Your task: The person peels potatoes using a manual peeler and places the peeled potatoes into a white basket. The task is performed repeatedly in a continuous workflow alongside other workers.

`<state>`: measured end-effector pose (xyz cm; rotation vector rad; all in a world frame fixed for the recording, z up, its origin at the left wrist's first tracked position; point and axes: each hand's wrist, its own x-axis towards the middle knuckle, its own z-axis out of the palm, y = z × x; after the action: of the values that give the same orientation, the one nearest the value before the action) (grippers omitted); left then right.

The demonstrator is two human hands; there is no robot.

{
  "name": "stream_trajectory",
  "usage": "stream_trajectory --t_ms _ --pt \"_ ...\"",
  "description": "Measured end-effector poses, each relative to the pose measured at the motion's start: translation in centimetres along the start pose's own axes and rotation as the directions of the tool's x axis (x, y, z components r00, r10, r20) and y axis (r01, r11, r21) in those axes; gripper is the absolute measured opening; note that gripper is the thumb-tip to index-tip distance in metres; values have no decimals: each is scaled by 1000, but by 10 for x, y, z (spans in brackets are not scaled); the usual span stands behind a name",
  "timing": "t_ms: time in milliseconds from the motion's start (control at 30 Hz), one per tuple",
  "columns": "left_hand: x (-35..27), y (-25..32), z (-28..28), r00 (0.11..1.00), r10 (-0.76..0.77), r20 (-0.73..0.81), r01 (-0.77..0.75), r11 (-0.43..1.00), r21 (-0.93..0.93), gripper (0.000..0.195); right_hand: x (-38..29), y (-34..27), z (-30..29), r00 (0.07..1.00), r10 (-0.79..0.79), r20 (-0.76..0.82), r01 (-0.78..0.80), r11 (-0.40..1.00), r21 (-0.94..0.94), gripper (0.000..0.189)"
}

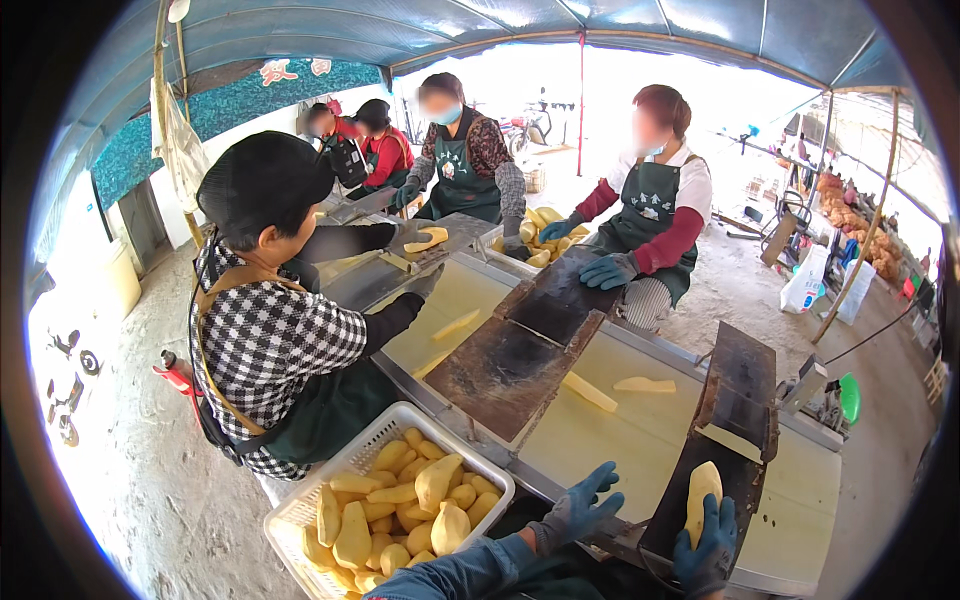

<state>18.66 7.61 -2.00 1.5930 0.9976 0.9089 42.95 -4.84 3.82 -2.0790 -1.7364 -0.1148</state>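
My right hand (pixel 706 551), in a blue-and-grey work glove, grips a peeled yellow tuber (pixel 703 495), which looks like a sweet potato. The tuber rests lengthwise on a dark sloping metal plate (pixel 675 491). Just beyond its far end, a pale strip (pixel 729 442) crosses the plate; whether it is a slot or a slice I cannot tell. My left hand (pixel 577 506), gloved alike, hangs over the near edge of a pale conveyor belt (pixel 622 465) with fingers apart and nothing in it. Two cut pieces (pixel 590 391) (pixel 645 385) lie on that belt.
A white plastic crate (pixel 390 420) heaped with peeled tubers (pixel 442 484) stands to my left. Beside it sits a co-worker in a checked shirt (pixel 292 352). Across the belt, a co-worker's gloved hand (pixel 609 271) rests on another dark plate (pixel 562 292). Several more people work farther off.
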Motion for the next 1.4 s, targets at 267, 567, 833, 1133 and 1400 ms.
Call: stream_trajectory --t_ms 267,567,833,1133,1400 --pt "14 -41 -16 995 -44 -86 53 993 106 77 29 3 9 995 92 22 -95 986 138 75" --pt "45 -109 -32 981 179 -70 -111 827 551 72 81 30 28 994 101 -40 -90 974 209 71" --pt "59 -127 -32 996 -78 42 9 560 829 57 77 47 43 994 99 -52 -94 991 91 80" --pt "54 -128 -33 1000 15 7 -14 580 814 54 76 43 43 991 132 -34 -128 987 101 80" --pt "54 -127 -34 999 51 11 -38 563 825 52 77 38 37 993 110 -47 -103 987 126 78"
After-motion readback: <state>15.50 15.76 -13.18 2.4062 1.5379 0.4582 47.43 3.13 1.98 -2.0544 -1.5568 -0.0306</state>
